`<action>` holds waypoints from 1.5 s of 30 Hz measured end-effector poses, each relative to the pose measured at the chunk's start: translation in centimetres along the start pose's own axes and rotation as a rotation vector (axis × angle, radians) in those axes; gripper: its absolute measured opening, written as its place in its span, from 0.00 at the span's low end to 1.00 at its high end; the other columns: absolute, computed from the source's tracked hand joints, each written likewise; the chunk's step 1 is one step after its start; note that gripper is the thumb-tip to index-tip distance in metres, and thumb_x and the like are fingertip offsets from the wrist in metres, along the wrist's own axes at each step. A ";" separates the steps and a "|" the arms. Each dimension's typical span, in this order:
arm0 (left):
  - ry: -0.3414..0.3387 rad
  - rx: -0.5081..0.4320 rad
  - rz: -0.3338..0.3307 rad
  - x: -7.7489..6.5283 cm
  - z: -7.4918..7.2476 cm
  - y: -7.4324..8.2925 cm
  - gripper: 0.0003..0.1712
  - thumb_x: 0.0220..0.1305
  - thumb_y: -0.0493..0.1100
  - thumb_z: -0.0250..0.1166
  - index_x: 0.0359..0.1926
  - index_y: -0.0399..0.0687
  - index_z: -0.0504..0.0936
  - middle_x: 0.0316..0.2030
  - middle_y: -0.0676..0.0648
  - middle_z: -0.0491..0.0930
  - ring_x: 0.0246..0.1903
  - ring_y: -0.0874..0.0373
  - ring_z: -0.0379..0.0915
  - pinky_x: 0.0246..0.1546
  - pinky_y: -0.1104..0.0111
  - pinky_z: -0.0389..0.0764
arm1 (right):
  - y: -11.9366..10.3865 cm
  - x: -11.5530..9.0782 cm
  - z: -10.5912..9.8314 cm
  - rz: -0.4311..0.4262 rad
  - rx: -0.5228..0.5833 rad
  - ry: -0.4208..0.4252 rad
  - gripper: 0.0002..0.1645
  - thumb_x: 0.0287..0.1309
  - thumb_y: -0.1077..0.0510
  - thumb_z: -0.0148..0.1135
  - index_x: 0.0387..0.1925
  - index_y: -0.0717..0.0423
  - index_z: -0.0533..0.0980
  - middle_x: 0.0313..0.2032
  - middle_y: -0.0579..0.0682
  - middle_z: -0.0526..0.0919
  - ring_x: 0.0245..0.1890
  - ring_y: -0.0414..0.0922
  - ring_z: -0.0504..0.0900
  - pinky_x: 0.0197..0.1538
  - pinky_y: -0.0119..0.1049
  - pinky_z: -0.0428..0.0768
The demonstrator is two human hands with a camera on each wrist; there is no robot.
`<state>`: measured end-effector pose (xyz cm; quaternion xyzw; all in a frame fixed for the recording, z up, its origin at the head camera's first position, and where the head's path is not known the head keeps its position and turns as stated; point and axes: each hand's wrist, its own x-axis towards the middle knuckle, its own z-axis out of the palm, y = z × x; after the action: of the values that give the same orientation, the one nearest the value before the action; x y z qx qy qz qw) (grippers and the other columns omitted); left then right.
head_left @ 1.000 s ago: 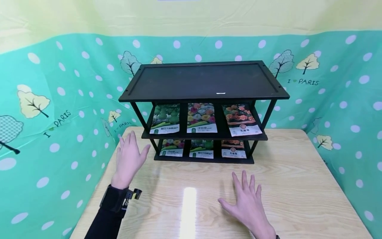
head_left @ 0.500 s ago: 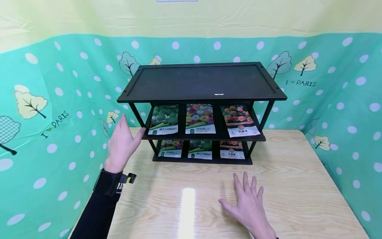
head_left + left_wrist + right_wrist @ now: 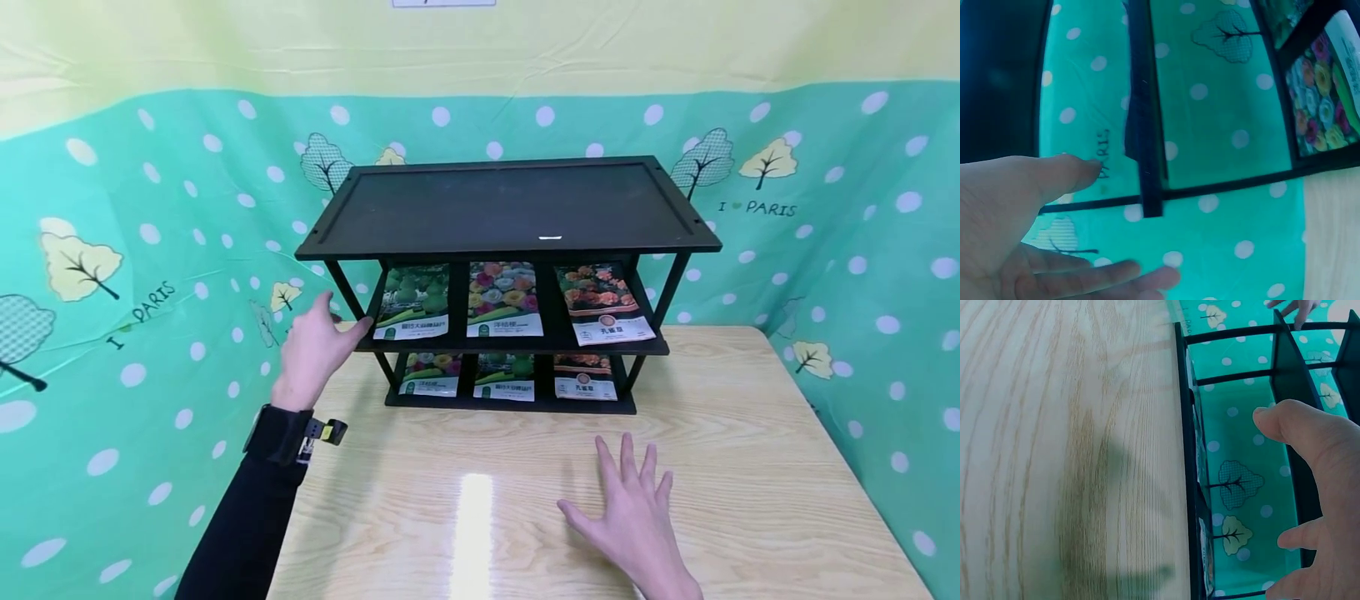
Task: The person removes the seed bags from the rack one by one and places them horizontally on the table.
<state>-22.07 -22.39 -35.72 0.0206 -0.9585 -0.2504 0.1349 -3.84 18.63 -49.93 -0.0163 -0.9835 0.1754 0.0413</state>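
- From where I stand, the person's left hand [image 3: 313, 350] is at the left end of the black rack [image 3: 517, 208], thumb held apart from the fingers, with the front left post [image 3: 344, 287] lying in the gap between them; it has hold of nothing that I can see, and I cannot tell whether the thumb touches the middle shelf [image 3: 459, 337].
- The right hand [image 3: 633, 517] is over the tabletop [image 3: 765, 450], fingers spread wide, holding nothing, well apart from the rack's front.
- The rack stands on the tabletop before a dotted cloth [image 3: 187, 192]; on its middle shelf lie a gourd packet [image 3: 411, 300], a rose-coloured flower packet [image 3: 504, 298] and an orange-flower packet [image 3: 602, 302]; three more packets [image 3: 505, 379] lie on the lowest shelf.
- What could go wrong, to my eye: a push from the left hand alone might twist or slide the rack, since nothing steadies the right end; a jolt could send packets over the front.
- The orange-flower packet looks likeliest to slip, lying askew with its lower edge by the shelf's front; the thumb, if swung inward carelessly, could nudge the gourd packet.
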 end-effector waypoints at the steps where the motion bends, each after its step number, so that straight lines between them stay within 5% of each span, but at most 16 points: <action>1: -0.012 -0.003 0.001 0.1 0.2 -0.1 0.47 0.68 0.60 0.66 0.74 0.34 0.63 0.47 0.30 0.85 0.26 0.43 0.83 0.15 0.63 0.74 | 0.1 0.0 -0.1 0.007 0.000 -0.004 0.66 0.48 0.21 0.69 0.77 0.56 0.61 0.75 0.77 0.54 0.74 0.83 0.44 0.63 0.86 0.46; 7: -0.023 -0.037 0.055 0.5 1.4 -0.8 0.33 0.69 0.54 0.67 0.62 0.31 0.77 0.26 0.37 0.86 0.16 0.53 0.77 0.14 0.63 0.73 | 0.2 -0.2 -0.2 0.025 0.001 -0.029 0.67 0.48 0.19 0.67 0.78 0.56 0.60 0.75 0.77 0.52 0.74 0.83 0.42 0.63 0.86 0.45; 19: -0.104 -0.102 0.105 0.7 1.6 -0.9 0.19 0.75 0.47 0.60 0.45 0.33 0.88 0.17 0.40 0.83 0.13 0.54 0.80 0.13 0.62 0.72 | 0.3 0.2 -0.9 -0.005 0.018 -0.019 0.65 0.49 0.23 0.71 0.77 0.56 0.61 0.77 0.77 0.46 0.75 0.82 0.37 0.66 0.83 0.47; 24: -0.198 -0.104 0.063 1.2 0.7 -0.6 0.19 0.75 0.46 0.62 0.36 0.33 0.87 0.15 0.40 0.80 0.17 0.51 0.84 0.16 0.64 0.75 | 0.4 1.5 -2.8 -0.034 0.037 -0.039 0.64 0.50 0.26 0.72 0.78 0.57 0.60 0.77 0.78 0.45 0.74 0.82 0.43 0.66 0.81 0.53; 29: -0.301 -0.051 0.022 2.0 0.0 -0.1 0.24 0.74 0.45 0.64 0.17 0.45 0.75 0.11 0.46 0.74 0.15 0.56 0.82 0.19 0.66 0.79 | 0.5 3.2 -6.3 -0.062 0.081 -0.069 0.67 0.53 0.23 0.68 0.80 0.56 0.54 0.77 0.76 0.43 0.72 0.81 0.52 0.61 0.78 0.64; 36: -0.392 -0.058 -0.024 2.7 -0.3 0.0 0.18 0.74 0.45 0.64 0.32 0.34 0.87 0.14 0.43 0.78 0.15 0.56 0.83 0.22 0.65 0.83 | 0.8 6.1 -12.3 -0.057 0.139 -0.128 0.68 0.60 0.21 0.59 0.80 0.63 0.48 0.76 0.76 0.48 0.66 0.78 0.66 0.57 0.72 0.74; 45: -0.455 -0.114 -0.065 3.5 -0.4 0.2 0.17 0.73 0.43 0.66 0.42 0.29 0.87 0.21 0.40 0.84 0.16 0.58 0.83 0.25 0.64 0.85 | 0.4 10.6 -18.0 -0.218 0.128 0.095 0.49 0.67 0.41 0.67 0.73 0.72 0.62 0.67 0.76 0.67 0.46 0.63 0.85 0.46 0.61 0.83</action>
<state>-25.31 -22.80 -34.44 -0.0133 -0.9473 -0.3067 -0.0917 -12.86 25.70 -32.42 0.0852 -0.9631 0.2315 0.1077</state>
